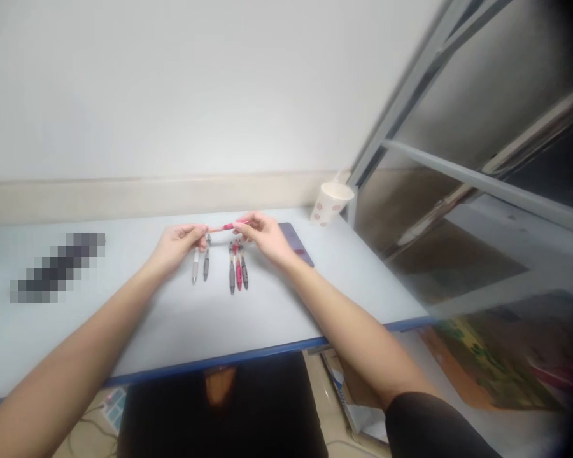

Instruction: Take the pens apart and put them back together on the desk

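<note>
My left hand (179, 245) and my right hand (263, 238) meet above the table, and both pinch a slim pink pen (232, 226) held level between them. The right fingers grip its pink barrel, and the left fingertips hold its pale end. Just below the hands, several retractable pens lie side by side on the table top. A white-and-grey pen (195, 267) and a dark grey pen (206, 261) lie under my left hand. A tight group with a red pen (239, 272) lies under my right hand.
The pale blue-grey table (124, 318) has a blue front edge and stands against a wall. A dark phone (296, 245) lies beyond my right hand, and a spotted paper cup (331, 202) stands behind it. A pixelated patch (57, 267) covers something at left. A metal-framed window (482, 191) fills the right.
</note>
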`<state>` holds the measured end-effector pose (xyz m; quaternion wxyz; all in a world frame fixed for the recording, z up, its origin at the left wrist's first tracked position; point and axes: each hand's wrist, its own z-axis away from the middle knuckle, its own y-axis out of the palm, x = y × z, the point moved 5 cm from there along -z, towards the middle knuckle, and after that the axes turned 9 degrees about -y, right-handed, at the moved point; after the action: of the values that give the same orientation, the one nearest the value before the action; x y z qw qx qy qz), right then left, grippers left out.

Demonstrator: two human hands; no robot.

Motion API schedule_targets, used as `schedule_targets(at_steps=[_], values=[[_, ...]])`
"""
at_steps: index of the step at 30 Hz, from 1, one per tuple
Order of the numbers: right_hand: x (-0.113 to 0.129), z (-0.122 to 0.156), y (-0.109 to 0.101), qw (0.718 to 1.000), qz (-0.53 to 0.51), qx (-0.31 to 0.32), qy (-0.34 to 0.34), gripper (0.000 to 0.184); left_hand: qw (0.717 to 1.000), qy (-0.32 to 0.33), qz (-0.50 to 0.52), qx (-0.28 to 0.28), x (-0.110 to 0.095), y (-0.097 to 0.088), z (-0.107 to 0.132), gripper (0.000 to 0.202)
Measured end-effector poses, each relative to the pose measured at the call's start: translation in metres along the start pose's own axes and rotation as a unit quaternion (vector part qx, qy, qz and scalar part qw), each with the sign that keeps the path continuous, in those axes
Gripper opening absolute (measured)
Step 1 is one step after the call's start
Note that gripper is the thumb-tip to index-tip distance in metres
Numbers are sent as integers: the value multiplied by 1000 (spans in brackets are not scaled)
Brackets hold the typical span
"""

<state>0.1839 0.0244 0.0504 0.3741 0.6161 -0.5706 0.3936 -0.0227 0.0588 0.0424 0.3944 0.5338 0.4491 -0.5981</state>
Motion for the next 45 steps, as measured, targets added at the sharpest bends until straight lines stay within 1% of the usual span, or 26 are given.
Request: schedule_targets(at_steps=[2,4,5,6,8,9,11,14,15,17,20,21,23,24,25,27,29,32,34,36,37,39,40,42,43,45], values=[[-2,1,1,998,67,12,10,47,1000,2,-11,-16,-1,-2,1,39],[-6,3,1,991,127,42,33,61,999,6,-16,-32,0,-4,0,36],[-7,3,1,988,138,61,37,61,999,9,-12,-41,1,-6,-1,35],[-7,3,1,987,137,80,31,54,999,11,-3,-52,3,-9,-2,35],[-3,1,1,986,125,107,-12,31,998,11,19,-66,6,-13,-6,35],[0,1,1,985,128,112,-40,25,997,9,28,-67,7,-14,-7,35],[4,0,0,978,159,116,-71,22,997,2,38,-60,9,-15,-9,36],[0,1,2,972,190,130,-36,50,998,4,44,-54,9,-15,-10,36],[-2,2,2,973,186,132,-20,52,998,5,44,-55,9,-15,-10,36],[-3,2,3,978,168,124,-16,40,997,6,42,-63,8,-16,-10,35],[-1,3,3,978,162,116,-58,29,997,5,41,-64,8,-15,-9,33],[-2,3,3,974,178,126,-63,30,997,6,41,-60,8,-15,-9,33],[-5,4,4,962,222,153,-52,45,998,1,35,-54,8,-13,-8,34],[-7,5,4,957,237,162,-45,46,998,-1,32,-53,9,-12,-8,35],[-7,5,4,956,240,164,-43,41,998,-3,32,-55,9,-12,-8,36],[-6,5,5,960,224,156,-55,29,998,-2,38,-59,9,-11,-7,38],[-4,5,6,963,216,149,-66,27,997,-2,44,-60,9,-10,-7,38],[-4,6,8,960,236,138,-63,42,997,-6,46,-54,9,-9,-7,39],[-3,5,5,964,234,112,-67,34,997,2,56,-53,8,-10,-7,39],[-2,5,3,964,234,100,-80,48,996,7,71,-58,8,-11,-8,40],[-1,4,2,961,242,106,-86,48,995,6,78,-59,9,-12,-8,40],[-1,4,3,950,270,133,-88,26,995,2,84,-58,10,-12,-9,39],[-1,5,4,945,282,140,-83,29,995,1,84,-57,10,-11,-9,39],[-2,5,4,944,292,138,-64,44,996,-3,77,-54,10,-9,-8,38],[-3,6,4,947,286,135,-54,43,996,-6,73,-54,10,-8,-8,39],[-4,6,5,954,266,130,-51,31,996,-13,73,-54,9,-6,-6,41]])
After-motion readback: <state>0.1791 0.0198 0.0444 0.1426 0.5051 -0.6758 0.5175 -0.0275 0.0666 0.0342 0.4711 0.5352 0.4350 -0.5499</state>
